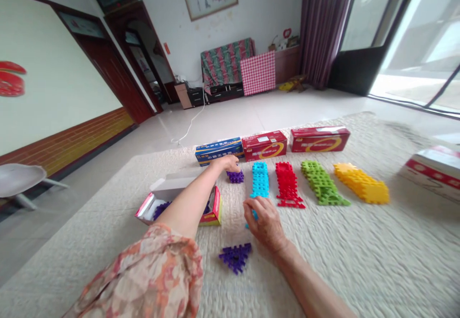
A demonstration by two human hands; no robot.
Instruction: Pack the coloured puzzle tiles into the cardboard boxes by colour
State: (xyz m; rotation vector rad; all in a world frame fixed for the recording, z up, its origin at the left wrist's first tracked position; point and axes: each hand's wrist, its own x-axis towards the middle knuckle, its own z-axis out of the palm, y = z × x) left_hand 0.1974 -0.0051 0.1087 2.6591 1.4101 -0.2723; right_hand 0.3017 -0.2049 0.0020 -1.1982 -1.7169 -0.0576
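Note:
My left hand [230,163] reaches forward, its fingers closed at the top of a short row of purple interlocking building blocks [235,177]. Which block the fingers pinch is partly hidden. My right hand [265,221] is curled around a light-blue building block [255,214], which shows between thumb and fingers. It is just below the near end of a row of light-blue blocks [260,180]. A loose purple triangular block [236,257] lies on the mat between my forearms. Under my left forearm, an open box [214,210] holds more purple blocks [160,209].
Rows of red blocks [286,183], green blocks [321,183] and yellow blocks [361,183] lie to the right. Behind stand a blue box [219,150] and two red boxes [265,146]. Another box [436,171] sits at the right edge of the beige mat [359,265].

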